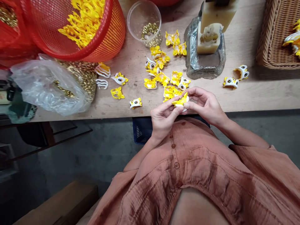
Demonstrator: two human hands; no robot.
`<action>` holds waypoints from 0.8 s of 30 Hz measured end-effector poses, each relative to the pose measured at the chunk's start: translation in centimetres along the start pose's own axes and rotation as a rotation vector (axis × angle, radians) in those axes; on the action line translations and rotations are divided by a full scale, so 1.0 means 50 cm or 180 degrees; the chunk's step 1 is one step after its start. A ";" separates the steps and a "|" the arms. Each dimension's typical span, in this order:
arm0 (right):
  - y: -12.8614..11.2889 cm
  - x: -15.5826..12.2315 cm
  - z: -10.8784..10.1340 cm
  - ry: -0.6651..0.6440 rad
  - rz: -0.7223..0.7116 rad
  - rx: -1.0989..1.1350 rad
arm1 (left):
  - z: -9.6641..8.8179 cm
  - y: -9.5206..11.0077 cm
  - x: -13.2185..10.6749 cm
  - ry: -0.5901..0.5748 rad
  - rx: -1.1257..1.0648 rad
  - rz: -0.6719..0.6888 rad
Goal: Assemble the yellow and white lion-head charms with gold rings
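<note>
Between both hands, at the table's front edge, is a yellow-and-white plastic toy head piece (180, 100). My left hand (164, 118) pinches it from the left with thumb and fingers. From the right, my right hand (206, 104) closes its thumb and fingertips on the same piece. Just beyond the fingers lies a loose cluster of similar yellow pieces (162, 78), some with white parts and black eyes. A few more, such as a toy head with an eye (136, 103), lie to the left of my hands.
At the back left stands a red mesh basket (119, 34) of yellow parts. A plastic bag of small brass pieces (47, 90) lies before it. Behind the cluster are a clear cup (134, 18) and a press-like fixture (206, 70). A wicker basket (272, 47) stands right.
</note>
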State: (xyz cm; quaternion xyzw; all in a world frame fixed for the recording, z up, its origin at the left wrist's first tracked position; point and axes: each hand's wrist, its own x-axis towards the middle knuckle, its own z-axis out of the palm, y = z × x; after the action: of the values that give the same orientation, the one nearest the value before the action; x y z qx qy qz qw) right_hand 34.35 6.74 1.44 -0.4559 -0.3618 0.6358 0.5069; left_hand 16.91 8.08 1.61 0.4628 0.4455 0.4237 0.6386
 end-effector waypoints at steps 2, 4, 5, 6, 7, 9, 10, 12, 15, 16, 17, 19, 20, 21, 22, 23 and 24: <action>0.011 -0.002 0.001 0.0191 -0.0278 -0.0169 | 0.000 -0.003 0.002 -0.0048 -0.0258 -0.0186; 0.019 -0.005 -0.001 0.0431 -0.0864 -0.0548 | 0.000 -0.003 0.003 -0.0072 -0.0439 -0.0367; 0.021 -0.007 -0.003 0.0508 -0.1244 -0.0827 | 0.000 -0.001 0.003 -0.0077 -0.0493 -0.0444; 0.022 -0.008 -0.006 0.0548 -0.1643 -0.1143 | 0.000 0.000 0.003 -0.0078 -0.0527 -0.0502; 0.022 -0.009 -0.010 0.0552 -0.2024 -0.1467 | 0.000 0.002 0.003 -0.0072 -0.0542 -0.0546; 0.019 -0.009 -0.016 0.0504 -0.2603 -0.2016 | -0.001 0.007 0.002 -0.0053 -0.0525 -0.0635; 0.017 -0.009 -0.019 0.0469 -0.2781 -0.2207 | -0.002 0.008 0.001 -0.0057 -0.0508 -0.0680; 0.011 -0.009 -0.023 0.0414 -0.2951 -0.2407 | -0.004 0.010 0.000 -0.0118 -0.0483 -0.0758; 0.002 -0.010 -0.025 0.0340 -0.2991 -0.2529 | -0.007 0.012 -0.001 -0.0217 -0.0462 -0.0802; 0.000 -0.011 -0.026 0.0310 -0.2989 -0.2579 | -0.008 0.012 -0.002 -0.0212 -0.0443 -0.0817; -0.001 -0.013 -0.027 0.0264 -0.2980 -0.2642 | -0.009 0.012 -0.003 -0.0190 -0.0418 -0.0837; 0.000 -0.016 -0.032 0.0123 -0.2960 -0.2778 | -0.010 0.013 -0.005 -0.0143 -0.0372 -0.0886; 0.001 -0.018 -0.035 0.0052 -0.2960 -0.2824 | -0.010 0.012 -0.006 -0.0128 -0.0354 -0.0910; 0.002 -0.020 -0.037 -0.0004 -0.2978 -0.2848 | -0.010 0.012 -0.006 -0.0126 -0.0342 -0.0923; 0.004 -0.021 -0.038 -0.0037 -0.3004 -0.2846 | -0.010 0.011 -0.007 -0.0135 -0.0342 -0.0914; 0.006 -0.022 -0.038 -0.0043 -0.3013 -0.2817 | -0.009 0.011 -0.007 -0.0149 -0.0346 -0.0885; 0.008 -0.023 -0.037 -0.0012 -0.2979 -0.2752 | -0.008 0.011 -0.007 -0.0160 -0.0350 -0.0833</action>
State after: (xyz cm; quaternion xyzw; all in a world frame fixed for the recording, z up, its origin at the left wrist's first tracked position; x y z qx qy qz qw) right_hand 36.04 5.51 0.72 -0.4119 -0.7476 0.1444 0.5006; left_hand 16.37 7.94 2.14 0.3756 0.4620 0.3488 0.7238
